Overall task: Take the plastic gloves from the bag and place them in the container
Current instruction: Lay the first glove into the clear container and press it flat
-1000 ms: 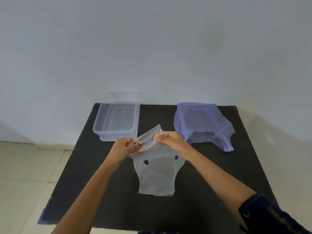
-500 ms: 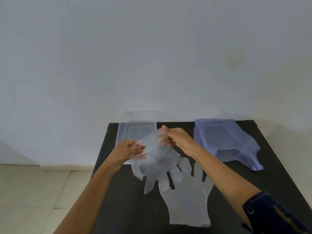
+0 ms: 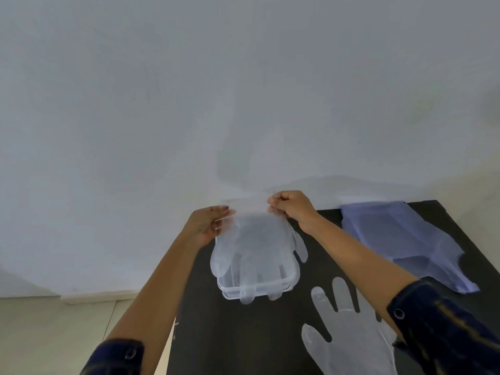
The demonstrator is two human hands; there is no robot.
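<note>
A clear plastic glove [image 3: 254, 247] hangs fingers-down over the clear plastic container [image 3: 286, 286] on the black table. My left hand [image 3: 208, 226] pinches the glove's cuff at its left corner. My right hand [image 3: 292, 209] pinches the cuff at its right corner. The glove covers most of the container; only the near rim shows. A second clear glove [image 3: 349, 336] lies flat on the table near the front, partly under my right forearm. The pale purple plastic bag [image 3: 400, 239] lies flattened at the table's right back.
The black table [image 3: 243, 334] stands against a white wall [image 3: 243, 90]. Its left edge drops to a pale tiled floor [image 3: 54, 336]. My dark blue sleeves sit at the bottom of the view.
Both hands lifted one glove away from the other and carried it back over the container. The second glove stayed on the table. My head tilted up and shifted left.
</note>
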